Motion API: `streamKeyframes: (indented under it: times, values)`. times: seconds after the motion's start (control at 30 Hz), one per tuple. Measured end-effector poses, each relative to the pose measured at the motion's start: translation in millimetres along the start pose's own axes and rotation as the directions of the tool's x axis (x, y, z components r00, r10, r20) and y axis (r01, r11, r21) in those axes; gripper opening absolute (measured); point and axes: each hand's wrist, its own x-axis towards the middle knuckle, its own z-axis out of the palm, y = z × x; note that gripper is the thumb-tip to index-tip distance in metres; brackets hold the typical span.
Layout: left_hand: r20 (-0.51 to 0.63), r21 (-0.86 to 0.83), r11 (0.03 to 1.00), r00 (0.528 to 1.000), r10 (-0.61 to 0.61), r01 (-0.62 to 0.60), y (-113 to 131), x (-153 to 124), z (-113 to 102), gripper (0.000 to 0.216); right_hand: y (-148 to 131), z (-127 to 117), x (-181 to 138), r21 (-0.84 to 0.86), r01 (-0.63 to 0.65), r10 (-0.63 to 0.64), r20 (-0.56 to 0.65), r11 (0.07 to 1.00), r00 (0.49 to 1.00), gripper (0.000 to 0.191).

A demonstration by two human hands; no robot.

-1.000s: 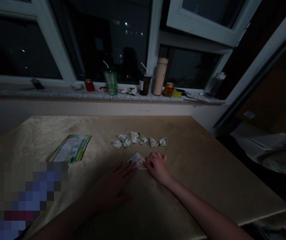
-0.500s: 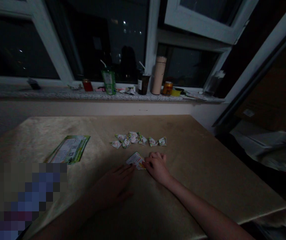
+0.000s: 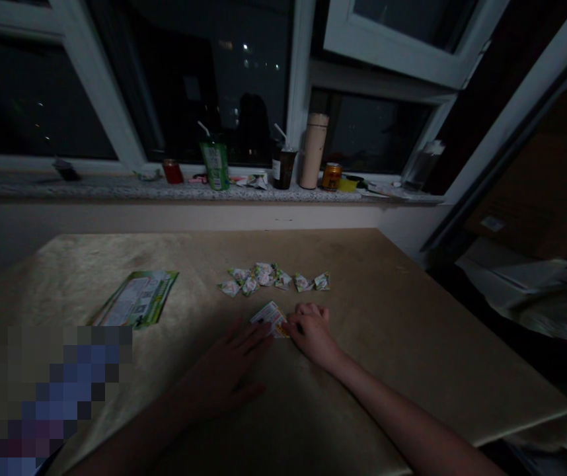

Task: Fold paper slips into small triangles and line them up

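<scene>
A small piece of printed paper [image 3: 272, 313], folded to a pointed shape, lies on the tablecloth between my hands. My left hand [image 3: 224, 362] is flat with its fingers stretched out, the fingertips resting over the paper's lower left part. At the paper's right corner, my right hand [image 3: 312, 332] has its fingers curled, thumb and forefinger closed at the edge. Just beyond is a row of several small folded paper pieces [image 3: 265, 273] in green and white print. A stack of green printed sheets [image 3: 152, 297] lies to the left.
A beige cloth covers the table [image 3: 412, 344]. Along the windowsill [image 3: 129, 190] stand a green drink pouch [image 3: 215, 165] with a straw, a dark cup [image 3: 282, 168] with a straw, a pink flask [image 3: 314, 152], a gold can [image 3: 332, 176] and a red jar [image 3: 172, 171]. A blurred patch hides the lower left.
My left fingers have slid slightly right across the folded paper. My right hand stays at the paper's right corner. The row of folded pieces has not moved.
</scene>
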Motion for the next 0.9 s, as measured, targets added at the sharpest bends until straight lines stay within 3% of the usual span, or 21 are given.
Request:
streamKeyframes:
  times: [0.13,0.33,0.57,0.9]
  values:
    - [0.019,-0.037,0.999,1.000,-0.006,0.007,0.6,0.5,-1.2,0.069,-0.8,-4.4,2.3,0.001,-0.030,0.030,0.042,1.000,0.999,0.025]
    - [0.038,-0.039,0.999,0.999,-0.012,0.013,2.6,1.5,-6.2,0.070,-0.2,-17.8,19.1,-0.030,-0.037,0.044,0.238,0.999,0.970,0.038]
    - [0.011,-0.043,0.999,1.000,-0.008,0.009,4.2,1.9,-5.0,0.071,-2.1,-25.5,42.1,-0.059,-0.092,0.109,0.438,0.994,0.892,0.037]
    - [0.004,-0.071,0.997,1.000,0.011,-0.010,3.1,2.9,-4.0,0.076,-10.4,-30.9,53.1,-0.117,-0.135,0.176,0.507,0.984,0.844,0.036]
